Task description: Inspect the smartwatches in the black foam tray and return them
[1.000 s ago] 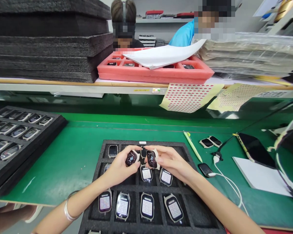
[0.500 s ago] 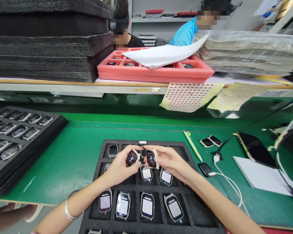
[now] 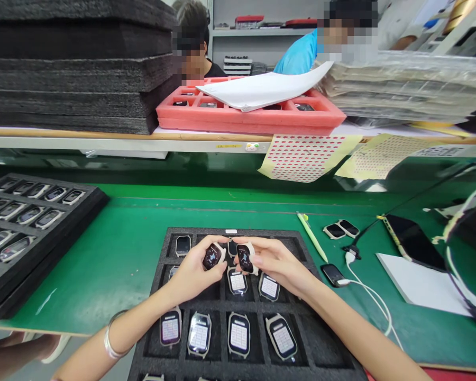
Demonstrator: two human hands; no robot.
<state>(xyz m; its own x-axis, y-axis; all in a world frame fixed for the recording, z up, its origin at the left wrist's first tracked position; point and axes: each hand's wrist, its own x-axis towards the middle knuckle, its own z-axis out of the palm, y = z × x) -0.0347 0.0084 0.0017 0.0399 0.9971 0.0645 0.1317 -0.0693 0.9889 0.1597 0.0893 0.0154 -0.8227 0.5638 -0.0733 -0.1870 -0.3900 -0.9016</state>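
Observation:
My left hand [image 3: 194,272] is closed around a smartwatch case [image 3: 213,256] with a light frame, its dark screen lit with a small picture. A second smartwatch case [image 3: 245,258], strapless as well and showing a similar screen, is gripped between the fingers and thumb of my right hand [image 3: 277,259]. Both are held side by side and slightly apart, above a black foam tray [image 3: 218,306]. In the tray's compartments lie several more watch cases, among them one with a white listing on its screen [image 3: 239,334]. My hands hide part of the back rows.
Another black foam tray of watches [image 3: 91,211] lies at left. On the right are a green pen [image 3: 312,236], two watch cases [image 3: 341,229], a cabled watch [image 3: 333,275], a phone [image 3: 414,243] and white paper [image 3: 418,288]. A shelf above carries a pink foam tray [image 3: 249,121]; two people sit beyond.
Both hands keep hold of their watches in nearly the same place. The view has shifted very slightly, and the person at the back left has moved their head.

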